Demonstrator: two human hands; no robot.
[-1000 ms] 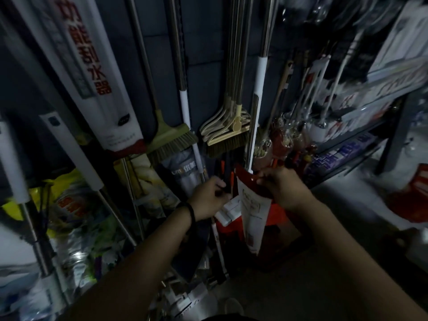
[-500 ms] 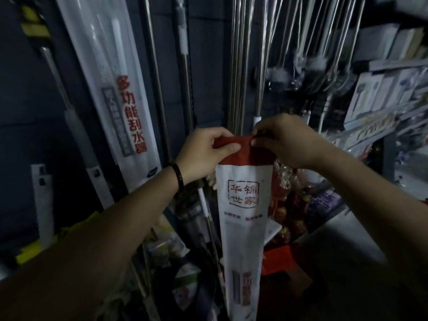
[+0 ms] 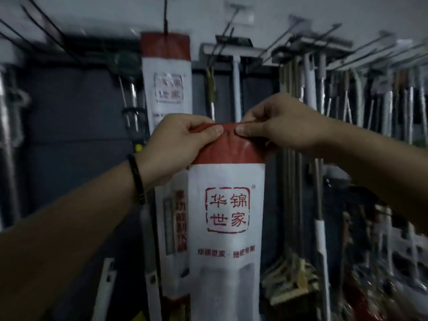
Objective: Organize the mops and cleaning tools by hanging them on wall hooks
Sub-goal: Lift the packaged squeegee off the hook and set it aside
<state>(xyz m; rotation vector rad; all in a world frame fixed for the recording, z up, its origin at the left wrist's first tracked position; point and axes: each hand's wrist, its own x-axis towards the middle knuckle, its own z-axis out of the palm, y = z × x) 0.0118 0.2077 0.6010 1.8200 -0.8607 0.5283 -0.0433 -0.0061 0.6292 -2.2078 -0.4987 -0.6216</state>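
Pinching the packaged mop [image 3: 225,205] top, left hand [image 3: 178,144] and right hand [image 3: 280,126], now higher, near hooks [image 3: 231,22].

Single head cam, tilted fwd and up at a dim wall of hooks, close in; both hands pinch the red-topped white plastic mop sleeve [image 3: 225,205] at frame centre.

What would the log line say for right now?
left hand: pinching bag top | right hand: pinching bag top | bag: raised, not on hook | same bag hanging behind
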